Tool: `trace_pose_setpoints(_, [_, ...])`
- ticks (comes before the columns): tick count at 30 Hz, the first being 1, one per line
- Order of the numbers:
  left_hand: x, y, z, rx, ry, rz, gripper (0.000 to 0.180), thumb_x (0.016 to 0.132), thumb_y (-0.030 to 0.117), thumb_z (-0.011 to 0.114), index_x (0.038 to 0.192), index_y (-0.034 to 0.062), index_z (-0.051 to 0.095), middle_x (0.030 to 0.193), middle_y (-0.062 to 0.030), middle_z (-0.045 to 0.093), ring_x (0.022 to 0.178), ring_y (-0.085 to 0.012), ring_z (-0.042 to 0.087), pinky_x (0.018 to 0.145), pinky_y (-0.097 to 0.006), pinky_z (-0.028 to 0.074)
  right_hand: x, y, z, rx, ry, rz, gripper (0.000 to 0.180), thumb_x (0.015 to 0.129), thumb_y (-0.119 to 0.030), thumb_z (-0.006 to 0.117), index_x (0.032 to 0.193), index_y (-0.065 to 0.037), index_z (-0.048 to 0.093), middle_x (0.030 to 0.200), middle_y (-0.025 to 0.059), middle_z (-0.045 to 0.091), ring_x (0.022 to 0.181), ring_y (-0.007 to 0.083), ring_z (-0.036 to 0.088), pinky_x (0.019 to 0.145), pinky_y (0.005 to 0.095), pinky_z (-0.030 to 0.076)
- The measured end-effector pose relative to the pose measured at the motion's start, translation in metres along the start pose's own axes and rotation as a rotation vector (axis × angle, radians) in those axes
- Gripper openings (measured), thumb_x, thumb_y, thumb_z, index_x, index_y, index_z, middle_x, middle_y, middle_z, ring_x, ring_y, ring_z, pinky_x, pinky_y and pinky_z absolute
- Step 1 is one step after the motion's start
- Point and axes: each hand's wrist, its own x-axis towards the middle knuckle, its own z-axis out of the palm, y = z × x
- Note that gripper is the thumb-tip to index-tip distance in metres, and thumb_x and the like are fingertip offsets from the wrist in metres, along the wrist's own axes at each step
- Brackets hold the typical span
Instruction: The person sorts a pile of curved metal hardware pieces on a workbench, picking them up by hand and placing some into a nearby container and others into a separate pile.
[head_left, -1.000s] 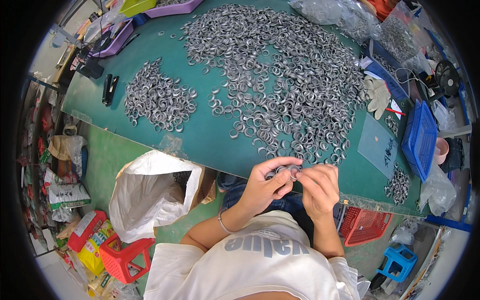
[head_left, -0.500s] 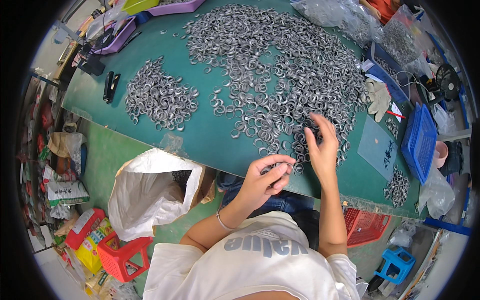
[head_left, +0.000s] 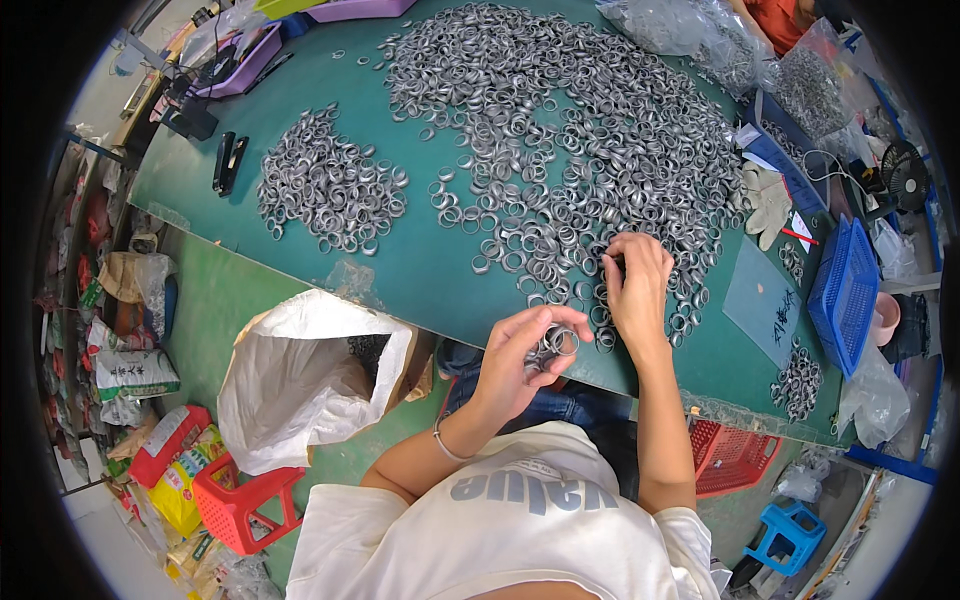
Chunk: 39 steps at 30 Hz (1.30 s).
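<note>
Your left hand (head_left: 520, 355), held just off the near edge of the green table (head_left: 420, 270), pinches a small stack of metal rings (head_left: 550, 345) between thumb and fingertips. Your right hand (head_left: 635, 285) rests curled, fingers down, on the near fringe of the large ring pile (head_left: 580, 130). A smaller ring heap (head_left: 325, 185) lies toward the left edge; a white bag (head_left: 310, 375) stands open below it.

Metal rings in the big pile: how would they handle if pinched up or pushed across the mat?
The metal rings look rigid and thin-walled, so probably stiff and light singly. Most lie flat on the green table, so a push likely slides rather than rolls them. The left hand holds a small stack; smooth surfaces may slip. The right hand picks at the pile's edge.
</note>
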Motion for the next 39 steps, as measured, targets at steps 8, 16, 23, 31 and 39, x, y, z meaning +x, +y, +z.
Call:
trace_pose_setpoints(8, [0.003,-0.012,-0.015,-0.400,0.053,-0.244,0.029,0.095,0.024,0.044,0.095,-0.0007,0.058,0.085,-0.0127,0.057,0.058,-0.0101,0.047,0.037,-0.016,0.028,-0.007,0.011,-0.005,0.002,0.049,0.042,0.011,0.076,-0.005,0.065,0.087,-0.002,0.064,0.084,0.0082,0.060,0.086,0.0263,0.053,0.077,0.0363,0.038])
trace_pose_setpoints(16, [0.003,-0.015,-0.009,-0.225,0.222,-0.265,0.025,0.093,0.025,0.050,0.092,0.0018,0.059,0.082,-0.0072,0.056,0.065,-0.0123,0.054,0.040,-0.016,0.033,-0.004,0.001,-0.003,-0.015,0.117,0.054,0.026,0.077,-0.012,0.067,0.100,-0.002,0.062,0.099,0.0106,0.057,0.093,0.0274,0.050,0.079,0.0377,0.038])
trace_pose_setpoints(23, [0.000,-0.022,-0.015,-0.285,0.188,-0.283,0.022,0.092,0.022,0.053,0.099,0.0017,0.060,0.081,-0.0046,0.055,0.067,-0.0117,0.055,0.039,-0.017,0.032,0.004,-0.001,0.001,-0.111,0.123,0.010,0.015,0.073,-0.008,0.067,0.088,-0.006,0.066,0.084,0.0070,0.055,0.086,0.0253,0.050,0.075,0.0367,0.037])
trace_pose_setpoints(31, [0.000,-0.021,-0.012,-0.161,0.180,-0.185,0.025,0.092,0.014,0.053,0.112,-0.0004,0.056,0.084,-0.0051,0.052,0.063,-0.0092,0.047,0.038,-0.014,0.028,-0.027,-0.015,-0.018,0.945,0.068,0.654,0.006,0.080,-0.002,0.066,0.085,0.001,0.066,0.078,0.0048,0.065,0.067,0.0129,0.057,0.066,0.0259,0.045])
trace_pose_setpoints(39, [0.001,-0.017,0.003,-0.069,0.179,-0.140,0.028,0.090,0.010,0.055,0.116,-0.0008,0.054,0.083,-0.0076,0.055,0.058,-0.0108,0.048,0.038,-0.016,0.028,-0.052,-0.044,-0.035,1.521,-0.122,0.725,0.011,0.085,-0.009,0.063,0.092,0.000,0.064,0.083,0.0069,0.066,0.074,0.0106,0.060,0.069,0.0229,0.044])
